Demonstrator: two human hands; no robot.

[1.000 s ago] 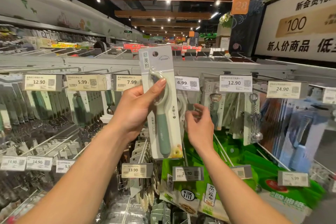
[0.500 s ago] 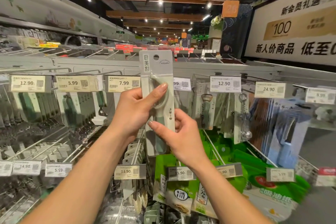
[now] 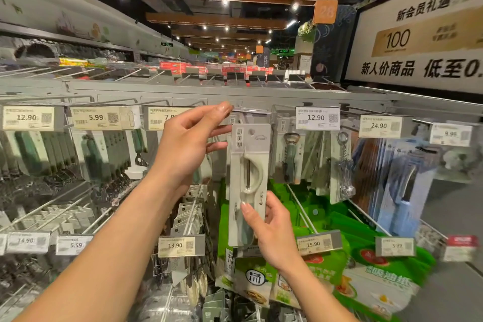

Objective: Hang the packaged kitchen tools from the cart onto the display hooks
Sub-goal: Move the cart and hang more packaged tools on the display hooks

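Store rack (image 3: 183, 91): right hand (image 3: 274, 232) grips peeler pack (image 3: 248, 154) low (upright), hole just under hook (image 3: 251, 111); left hand (image 3: 188, 144) at hook tip, fingers apart.

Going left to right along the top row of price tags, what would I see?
12.90 tag → 5.99 tag → half-hidden tag starting with 7 → pack → second 12.90 tag → 24.90 tag → blurry tag, too smeared to read.

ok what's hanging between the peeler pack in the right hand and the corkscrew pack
In the head view, a packaged bottle opener hangs between the peeler pack and the corkscrew pack, under the 12.90 price tag.
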